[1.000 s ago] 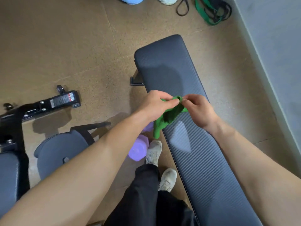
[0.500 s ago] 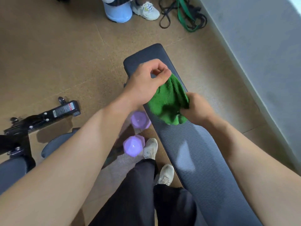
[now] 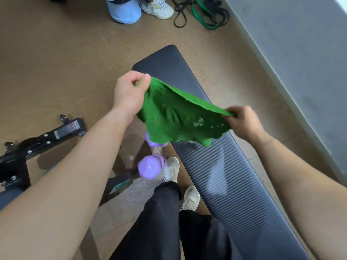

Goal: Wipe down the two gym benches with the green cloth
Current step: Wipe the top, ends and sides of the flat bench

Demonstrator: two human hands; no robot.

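Speckled tan flooring fills the room, and a pale grey wall runs along the 2 o'clock side. The left hand pinches one corner of the green cloth between thumb and curled fingers. The right hand, at 3 o'clock from it, pinches the opposite corner. The cloth hangs spread between them over the far half of the dark ribbed bench, its lower edge sagging. Whether it touches the pad cannot be told. It hides a stretch of the bench and most of the farther head of a purple dumbbell on the floor just beside the bench.

The bench's near end is cut off at 5 o'clock. Black trousers and two worn white shoes stand beside it.

At 9 o'clock a black metal frame with a label lies partly behind the left forearm, too cut off to name.

At 12 o'clock the top edge crops a pale blue object, another person's trainer and tangled black and green bands.
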